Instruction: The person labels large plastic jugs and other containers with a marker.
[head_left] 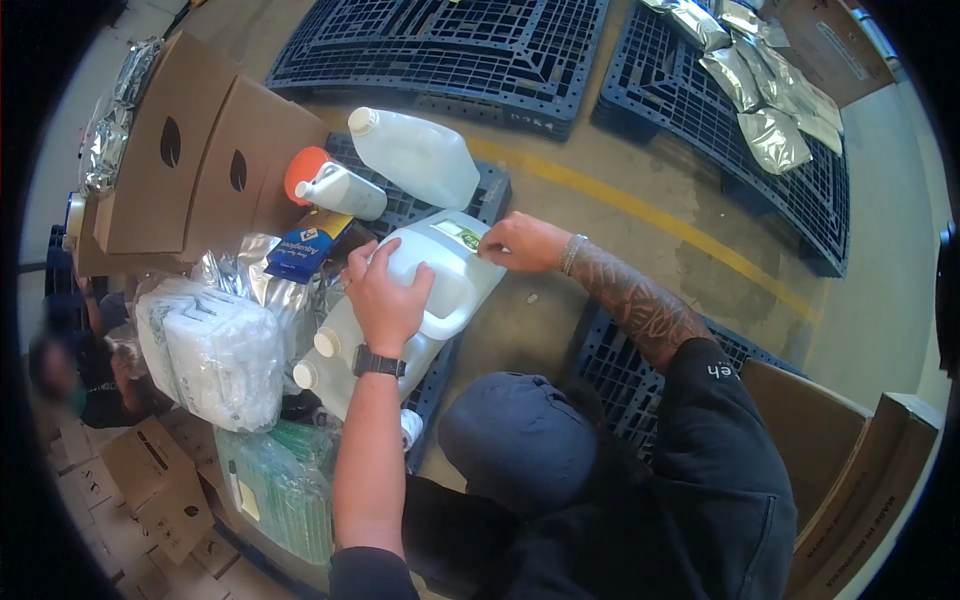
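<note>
Bunching at edge of green label [456, 235], right hand [522, 241]; cannot tell if gripping it. Left hand [386, 297] splayed, unclenched, on translucent jug [468, 268]. Label on jug between hands, long axis slanting toward right fingertips, right hand nearer.

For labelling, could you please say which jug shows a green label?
The jug between the left hand and right hand; the other jugs show none.
</note>
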